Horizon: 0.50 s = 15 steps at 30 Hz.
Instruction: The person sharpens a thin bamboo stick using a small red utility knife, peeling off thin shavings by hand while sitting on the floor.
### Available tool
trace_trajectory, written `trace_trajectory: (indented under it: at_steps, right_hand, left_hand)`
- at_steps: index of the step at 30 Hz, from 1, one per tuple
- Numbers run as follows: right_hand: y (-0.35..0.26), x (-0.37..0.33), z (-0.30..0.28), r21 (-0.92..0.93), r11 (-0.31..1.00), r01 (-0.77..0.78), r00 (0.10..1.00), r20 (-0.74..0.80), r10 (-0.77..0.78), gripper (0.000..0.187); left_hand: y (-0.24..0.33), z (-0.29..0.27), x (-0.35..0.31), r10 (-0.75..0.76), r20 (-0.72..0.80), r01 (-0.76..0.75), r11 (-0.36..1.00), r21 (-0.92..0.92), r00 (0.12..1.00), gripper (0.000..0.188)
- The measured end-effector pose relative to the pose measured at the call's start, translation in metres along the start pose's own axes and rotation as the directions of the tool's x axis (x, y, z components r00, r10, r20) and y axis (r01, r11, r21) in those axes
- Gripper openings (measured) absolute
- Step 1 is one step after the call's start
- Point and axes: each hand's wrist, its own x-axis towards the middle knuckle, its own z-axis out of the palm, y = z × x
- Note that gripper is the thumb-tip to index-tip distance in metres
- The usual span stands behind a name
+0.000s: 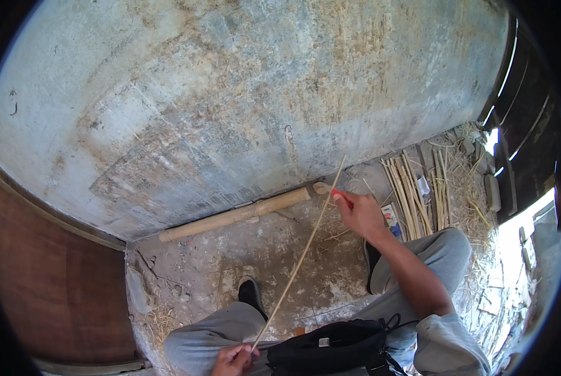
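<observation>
A long, thin bamboo strip (299, 266) slants across the view from my lap up toward the wall. Its lower end is pinched in my left hand (233, 360), fingers closed, beside my left knee. Near the upper end, my right hand (360, 214) is closed around a small red tool (337, 192), which meets the strip. The fingers hide most of that tool, so I cannot tell its exact kind. A short piece of the strip sticks out above the tool.
A thick bamboo pole (236, 216) lies along the base of the stained wall (230, 106). Several split bamboo strips (407, 194) rest on the floor at right, near dry shavings (468, 207). A black bag (330, 348) sits at my lap. A brown wooden panel (49, 269) stands at left.
</observation>
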Motion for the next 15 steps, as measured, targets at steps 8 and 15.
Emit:
trace_trajectory:
  at_steps: [8, 15]
  right_hand:
    - [-0.001, -0.009, 0.007, 0.005, 0.995, -0.104, 0.993, -0.057, 0.104, 0.041]
    - [-0.063, -0.101, 0.017, 0.34, 0.927, 0.16, 0.86, 0.412, -0.3, 0.038]
  left_hand:
    - [-0.056, 0.0, -0.021, -0.093, 0.026, 0.094, 0.995, -0.045, 0.995, 0.032]
    - [0.035, 0.023, 0.019, -0.086, 0.096, 0.102, 0.978, -0.184, 0.992, 0.033]
